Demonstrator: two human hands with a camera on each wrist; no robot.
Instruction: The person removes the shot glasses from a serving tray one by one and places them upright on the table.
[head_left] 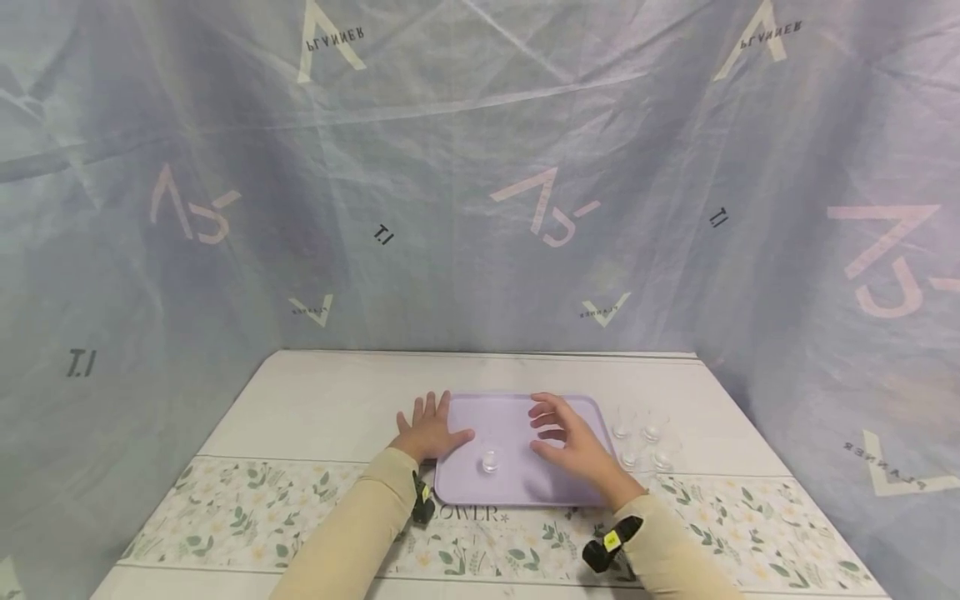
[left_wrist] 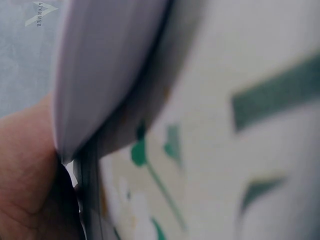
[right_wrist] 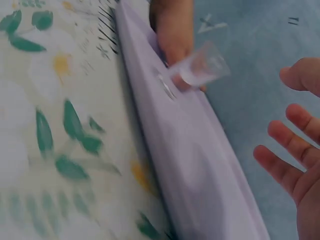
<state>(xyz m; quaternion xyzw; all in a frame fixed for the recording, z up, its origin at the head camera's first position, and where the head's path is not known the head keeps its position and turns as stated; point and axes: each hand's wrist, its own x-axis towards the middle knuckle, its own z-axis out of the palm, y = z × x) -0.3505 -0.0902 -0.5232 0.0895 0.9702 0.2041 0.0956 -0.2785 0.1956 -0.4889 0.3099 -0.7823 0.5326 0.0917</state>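
Observation:
A clear cup [head_left: 490, 461] stands upright on the left part of the pale purple tray [head_left: 498, 417]. My left hand [head_left: 429, 432] lies at the tray's left rim, fingers spread and thumb reaching over the inside. In the left wrist view, part of that hand [left_wrist: 25, 170] shows right against the tray's wall [left_wrist: 107, 55]. Over the right half of the tray, my right hand [head_left: 576, 446] hovers with loosely bent fingers and holds nothing. The right wrist view shows its spread fingers [right_wrist: 282, 167] apart from the see-through cup [right_wrist: 205, 67].
Several more clear cups [head_left: 651, 433] stand close together just right of the tray. Beneath everything is a white table covering with a floral band [head_left: 247, 508]. Printed grey-blue cloth [head_left: 465, 208] hangs behind the table and along both sides.

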